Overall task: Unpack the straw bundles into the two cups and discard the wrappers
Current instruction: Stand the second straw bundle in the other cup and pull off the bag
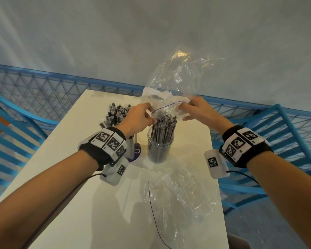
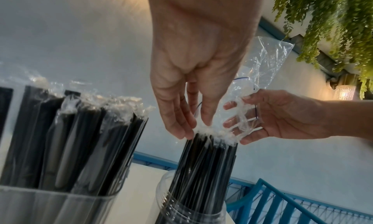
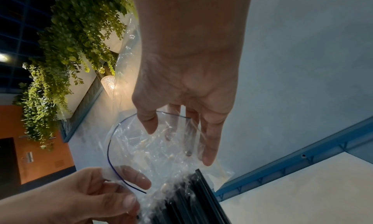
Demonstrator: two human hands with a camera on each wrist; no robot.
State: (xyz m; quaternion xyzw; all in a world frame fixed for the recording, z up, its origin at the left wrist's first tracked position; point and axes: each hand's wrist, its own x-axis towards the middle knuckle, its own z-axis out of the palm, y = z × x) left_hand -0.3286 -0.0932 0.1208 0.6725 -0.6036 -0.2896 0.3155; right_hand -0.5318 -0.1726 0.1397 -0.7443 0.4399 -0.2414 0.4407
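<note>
A clear plastic wrapper (image 1: 172,78) with a blue-lined mouth is held upside down over the right clear cup (image 1: 160,150), which is full of black straws (image 1: 164,126). My left hand (image 1: 152,114) pinches the mouth's left edge just above the straw tops (image 2: 206,163). My right hand (image 1: 184,112) grips the mouth's right edge, its fingers (image 2: 234,123) curled into the plastic. The wrapper (image 3: 151,147) hangs slack between both hands, and its upper part looks empty. The left cup (image 2: 50,208) holds more black straws (image 1: 117,112) in film sleeves. My left wrist hides most of that cup in the head view.
A second empty wrapper (image 1: 180,194) lies flat on the white table (image 1: 79,159) in front of the cups. A purple object (image 1: 136,151) sits at the left cup's base. Blue chairs (image 1: 285,141) flank the table, and a blue mesh railing (image 1: 43,87) runs behind it.
</note>
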